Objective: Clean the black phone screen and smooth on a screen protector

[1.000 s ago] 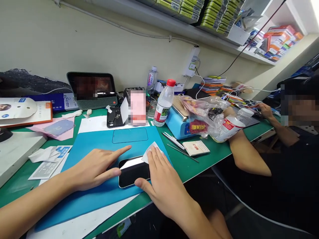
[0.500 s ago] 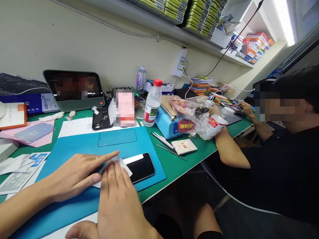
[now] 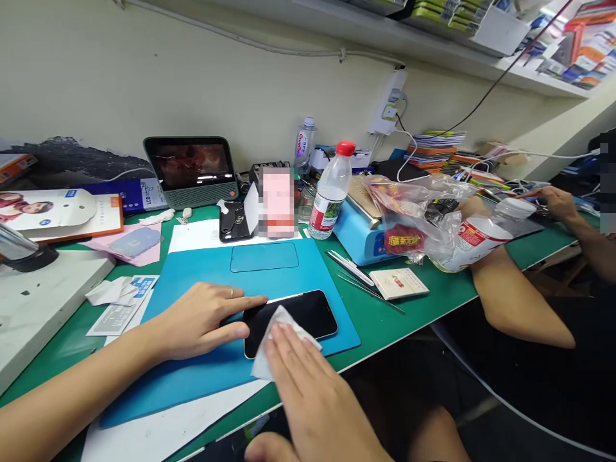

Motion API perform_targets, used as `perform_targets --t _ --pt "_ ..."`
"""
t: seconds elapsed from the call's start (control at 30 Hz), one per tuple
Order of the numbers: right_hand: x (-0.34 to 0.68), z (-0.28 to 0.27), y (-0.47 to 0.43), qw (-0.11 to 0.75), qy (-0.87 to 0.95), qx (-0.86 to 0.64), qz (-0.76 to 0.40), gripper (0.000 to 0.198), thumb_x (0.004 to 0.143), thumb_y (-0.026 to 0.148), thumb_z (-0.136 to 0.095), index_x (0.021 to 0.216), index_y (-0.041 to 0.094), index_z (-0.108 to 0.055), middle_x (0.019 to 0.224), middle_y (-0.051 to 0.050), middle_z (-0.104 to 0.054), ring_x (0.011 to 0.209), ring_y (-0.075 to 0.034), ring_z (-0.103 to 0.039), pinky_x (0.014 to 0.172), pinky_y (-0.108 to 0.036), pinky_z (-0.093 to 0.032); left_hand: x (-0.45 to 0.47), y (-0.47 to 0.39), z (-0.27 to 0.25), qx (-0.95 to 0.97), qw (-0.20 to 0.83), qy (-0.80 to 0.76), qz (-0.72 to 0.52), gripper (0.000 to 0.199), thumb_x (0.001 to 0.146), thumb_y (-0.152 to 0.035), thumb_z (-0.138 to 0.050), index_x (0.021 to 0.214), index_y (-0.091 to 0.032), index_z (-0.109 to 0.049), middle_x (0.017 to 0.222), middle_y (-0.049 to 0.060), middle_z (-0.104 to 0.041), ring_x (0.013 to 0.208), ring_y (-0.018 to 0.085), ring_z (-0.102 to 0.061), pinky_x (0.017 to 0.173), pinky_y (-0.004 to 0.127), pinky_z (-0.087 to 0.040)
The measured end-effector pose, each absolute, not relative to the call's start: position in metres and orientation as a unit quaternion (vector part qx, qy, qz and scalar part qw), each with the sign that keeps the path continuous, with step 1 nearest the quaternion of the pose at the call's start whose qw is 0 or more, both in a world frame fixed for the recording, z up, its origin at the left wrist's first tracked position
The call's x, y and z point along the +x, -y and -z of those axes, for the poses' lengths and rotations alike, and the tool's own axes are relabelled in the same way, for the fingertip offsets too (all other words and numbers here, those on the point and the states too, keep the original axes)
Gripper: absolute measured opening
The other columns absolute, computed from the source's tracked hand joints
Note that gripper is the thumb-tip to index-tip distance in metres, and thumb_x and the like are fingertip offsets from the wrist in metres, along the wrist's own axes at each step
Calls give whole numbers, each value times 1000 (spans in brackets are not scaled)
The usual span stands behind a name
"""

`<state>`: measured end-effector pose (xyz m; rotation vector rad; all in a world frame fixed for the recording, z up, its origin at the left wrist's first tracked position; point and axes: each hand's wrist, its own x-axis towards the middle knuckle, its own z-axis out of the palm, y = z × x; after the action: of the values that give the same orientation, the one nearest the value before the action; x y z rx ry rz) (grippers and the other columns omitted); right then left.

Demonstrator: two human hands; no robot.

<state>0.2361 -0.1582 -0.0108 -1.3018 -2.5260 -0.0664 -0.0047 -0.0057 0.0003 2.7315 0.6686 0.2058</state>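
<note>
Phone (image 3: 301,308): one, black screen up, pale rim, lying on a blue mat (image 3: 206,378) toward its right front.
White wipe (image 3: 264,358): one, flat on the phone's lower portion and overhanging its near edge.
Left hand (image 3: 205,321): ringed; forefinger at the phone's far edge, thumb at its left end, the two apart.
Right hand (image 3: 320,401): fingers laid flat together on the wipe, pressing it to the glass; thumb apart.

Surroundings. Beyond the phone: phone-shaped outline (image 3: 264,256) on the mat; dark case (image 3: 238,221), pink box (image 3: 278,202) and display unit (image 3: 190,170) farther back. Right: thin tools (image 3: 360,282) just beside the mat, then a small cream box (image 3: 399,283); behind them a red-capped bottle (image 3: 327,205), upright and touching or nearly touching a blue machine (image 3: 363,234), plastic bag (image 3: 409,199), tilted white-capped bottle (image 3: 481,240), co-worker's arm (image 3: 520,305). Left: crumpled tissue (image 3: 113,292), printed cards (image 3: 120,314), white slab (image 3: 52,301).

Edges and room. The table's front edge runs slantwise, the right forearm reaching in across it. Bare mat lies between phone and outline, and in front of the left forearm. A strip of green tabletop (image 3: 370,328) separates mat from cream box.
</note>
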Motion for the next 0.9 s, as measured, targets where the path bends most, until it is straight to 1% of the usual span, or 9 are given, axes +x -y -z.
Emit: perform_targets --t 0.07,0.13,0.33,0.4,0.53,0.63,0.7,0.83,0.9 --pt "253 3 161 119 868 -482 15 89 98 67 -51 156 1 -41 163 -21 -37 151 -32 -40 119 -43 -43 -5 5 0 955 167 -233 -77 70 107 -67 -14 152 -28 -51 94 4 -69 78 20 -66 70 30 -38" --pt "268 -2 164 103 857 -505 14 83 99 60 -54 157 2 -40 164 -20 -36 151 -31 -39 120 -42 -42 -4 5 0 954 169 -234 -81 70 107 -67 -14 151 -27 -51 94 4 -69 78 20 -66 70 30 -37" --pt "288 -5 169 108 855 -506 47 76 101 51 -57 159 6 -38 166 -16 -36 150 -30 -42 120 -40 -42 -2 5 -5 958 158 -230 -72 67 108 -64 -16 148 -26 -55 92 4 -69 76 20 -66 68 31 -36" --pt "287 -3 168 109 855 -504 56 78 100 52 -57 159 4 -38 165 -19 -37 149 -32 -43 119 -42 -44 -1 5 -6 959 150 -230 -75 68 108 -64 -15 147 -26 -55 92 4 -70 75 21 -66 68 32 -36" --pt "264 4 158 108 864 -491 25 92 95 64 -59 157 -1 -39 164 -24 -35 150 -38 -41 119 -47 -44 -1 3 -6 960 149 -223 -82 74 107 -66 -9 148 -23 -54 97 6 -73 79 23 -69 69 33 -38" --pt "232 5 145 113 877 -465 -48 100 91 72 -57 158 0 -38 165 -23 -32 153 -37 -35 123 -48 -37 -3 3 -3 958 158 -220 -99 79 106 -68 -6 152 -20 -48 109 8 -75 89 25 -72 74 35 -42" --pt "211 2 136 126 879 -452 -90 102 92 76 -51 158 -1 -38 165 -23 -30 155 -36 -30 125 -47 -32 -4 3 -1 954 163 -224 -110 79 105 -69 -6 156 -19 -40 108 8 -76 93 26 -73 76 34 -43" --pt "195 -11 116 141 856 -473 -151 90 99 71 -43 161 6 -33 168 -17 -25 158 -28 -21 129 -43 -23 -5 4 1 950 171 -231 -122 81 104 -71 -7 162 -18 -26 97 5 -77 82 24 -72 70 33 -42" --pt "207 -16 110 123 844 -497 -160 88 100 69 -41 161 6 -33 169 -17 -26 158 -28 -21 129 -46 -22 -5 4 1 951 165 -235 -117 82 104 -72 -7 163 -17 -24 92 5 -76 77 24 -71 67 33 -40"
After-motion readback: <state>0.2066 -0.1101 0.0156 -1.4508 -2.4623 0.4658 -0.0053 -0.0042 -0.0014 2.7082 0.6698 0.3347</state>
